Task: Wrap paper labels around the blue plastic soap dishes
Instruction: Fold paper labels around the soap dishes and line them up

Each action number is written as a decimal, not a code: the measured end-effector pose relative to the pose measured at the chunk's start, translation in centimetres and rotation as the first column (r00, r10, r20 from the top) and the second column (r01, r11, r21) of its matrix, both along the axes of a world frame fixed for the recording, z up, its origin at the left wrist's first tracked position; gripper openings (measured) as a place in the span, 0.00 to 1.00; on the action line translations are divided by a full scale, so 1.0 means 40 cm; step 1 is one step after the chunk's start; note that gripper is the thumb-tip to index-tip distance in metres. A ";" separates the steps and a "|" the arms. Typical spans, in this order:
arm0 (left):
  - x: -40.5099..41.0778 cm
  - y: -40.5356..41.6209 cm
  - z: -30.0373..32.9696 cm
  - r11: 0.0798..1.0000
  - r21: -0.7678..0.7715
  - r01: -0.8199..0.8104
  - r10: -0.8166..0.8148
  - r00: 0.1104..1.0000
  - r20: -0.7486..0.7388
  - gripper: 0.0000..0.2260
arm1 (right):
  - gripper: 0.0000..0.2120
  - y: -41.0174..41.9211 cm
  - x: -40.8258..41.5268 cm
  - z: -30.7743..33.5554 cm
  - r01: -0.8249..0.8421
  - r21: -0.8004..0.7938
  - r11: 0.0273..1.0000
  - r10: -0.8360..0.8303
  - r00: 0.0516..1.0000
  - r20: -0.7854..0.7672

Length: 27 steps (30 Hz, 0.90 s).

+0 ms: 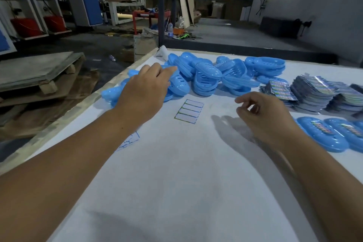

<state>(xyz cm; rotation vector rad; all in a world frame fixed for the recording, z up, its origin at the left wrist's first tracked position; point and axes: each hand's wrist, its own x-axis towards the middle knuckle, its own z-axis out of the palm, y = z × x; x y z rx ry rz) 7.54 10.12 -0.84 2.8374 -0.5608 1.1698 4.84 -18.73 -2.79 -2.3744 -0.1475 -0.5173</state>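
From the head view we see our left hand [146, 88] at centre left, reaching onto the pile of blue soap dishes [206, 76]; whether its fingers grip one we cannot tell. Our right hand [263, 116], centre right, hovers loosely curled and holds nothing. A paper label [189, 111] lies flat between them on the white table [176, 182]. Label stacks [318, 92] sit at the right edge, with wrapped dishes [326, 135] below them.

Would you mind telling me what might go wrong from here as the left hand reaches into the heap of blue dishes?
1. The left hand reaches into the loose heap of blue soap dishes; pulling one out may topple its neighbours, perhaps off the table edge close by.
2. The label sheet lies loose just in front of the heap, so sliding dishes could push or crease it.
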 end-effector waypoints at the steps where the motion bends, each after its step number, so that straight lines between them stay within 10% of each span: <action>1: -0.001 -0.022 0.000 0.999 -0.009 0.043 -0.043 0.999 -0.001 0.19 | 0.10 0.005 -0.003 0.002 -0.024 0.044 0.999 0.022 0.999 0.027; 10: -0.013 -0.220 0.004 0.919 -0.128 0.374 -0.392 0.901 -0.185 0.21 | 0.23 0.025 -0.016 0.020 -0.269 0.299 0.916 0.250 0.963 0.098; 17: -0.003 -0.266 -0.038 0.832 -0.325 0.450 -0.523 0.832 -0.187 0.22 | 0.04 0.006 0.003 0.018 -0.124 0.304 0.944 0.132 0.991 -0.006; 27: 0.002 -0.247 -0.065 0.821 -0.477 0.313 -0.512 0.773 -0.374 0.35 | 0.10 -0.003 0.015 0.012 0.072 0.283 0.956 -0.025 0.986 -0.165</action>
